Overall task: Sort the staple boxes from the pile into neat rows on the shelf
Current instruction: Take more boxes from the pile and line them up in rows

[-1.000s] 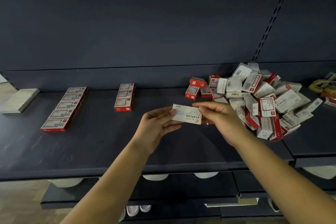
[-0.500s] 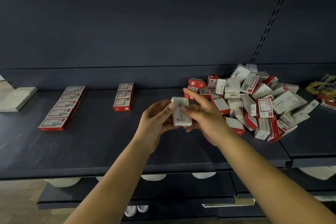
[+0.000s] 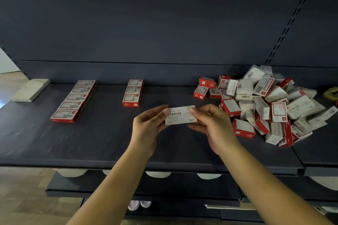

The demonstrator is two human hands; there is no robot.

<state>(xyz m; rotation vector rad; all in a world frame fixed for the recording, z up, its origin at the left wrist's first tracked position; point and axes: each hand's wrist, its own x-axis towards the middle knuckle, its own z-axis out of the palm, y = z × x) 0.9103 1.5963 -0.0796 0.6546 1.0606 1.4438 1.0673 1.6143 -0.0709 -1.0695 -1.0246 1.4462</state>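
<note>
Head view shows both hands, left hand (image 3: pixel 148 128) and right hand (image 3: pixel 212 126), pinching a white staple box (image 3: pixel 180 115) by its ends at centre frame above the shelf (image 3: pixel 91 144), two short rows (image 3: pixel 73 100) standing at left while the pile (image 3: pixel 265 104) at right remains large.

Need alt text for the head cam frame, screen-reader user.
Both hands, left hand and right hand, hold a white staples box level above a dark shelf. Two rows of red boxes lie at left, with a jumbled pile at right.
</note>
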